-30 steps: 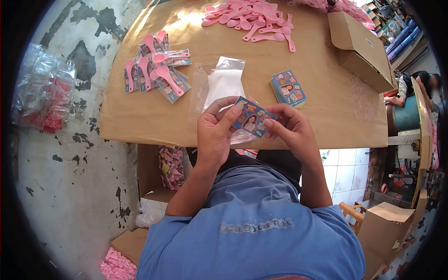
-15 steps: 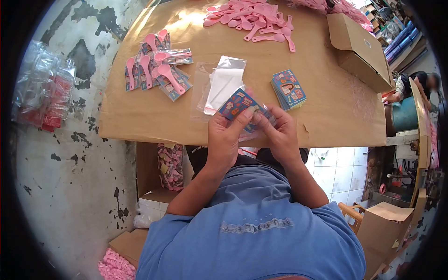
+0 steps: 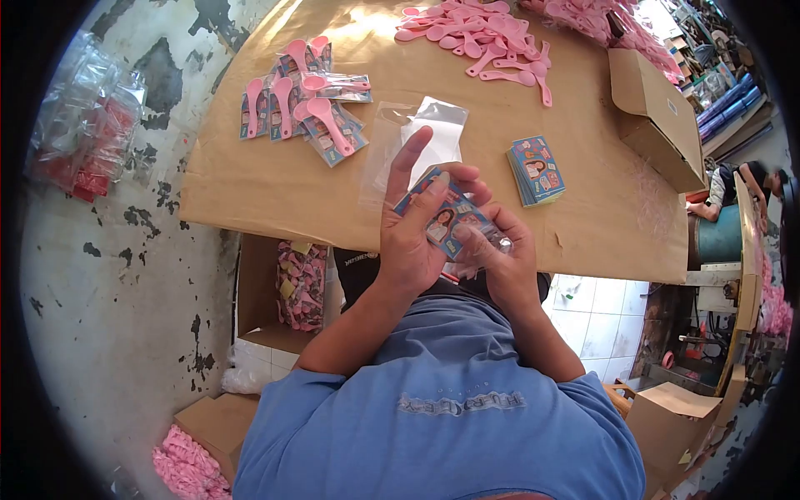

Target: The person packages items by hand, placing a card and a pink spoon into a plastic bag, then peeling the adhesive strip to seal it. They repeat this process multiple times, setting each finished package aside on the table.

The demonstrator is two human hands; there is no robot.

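Both my hands hold a blue printed card (image 3: 448, 218) just above the table's near edge. My left hand (image 3: 410, 250) has its thumb across the card's face, with the index finger stretched upward. At the card's lower right corner, my right hand (image 3: 512, 265) pinches it together with a crumpled clear plastic bag (image 3: 502, 244). How far the card sits inside the bag is hard to make out. Beyond the hands lie flat clear bags with a white sheet (image 3: 439, 125). A stack of matching cards (image 3: 536, 171) stands to the right.
Bagged cards with pink spoons (image 3: 285, 104) lie at the table's left. A heap of loose pink spoons (image 3: 483, 37) is at the back, and an open cardboard box (image 3: 654, 117) on the right. Plastic bags (image 3: 87, 125) hang on the left wall. Another person (image 3: 737, 187) sits far right.
The card has tilted in my hands, showing more of its picture. My left fingers have opened out and upward. My view has shifted slightly, so the table's things appear further right.
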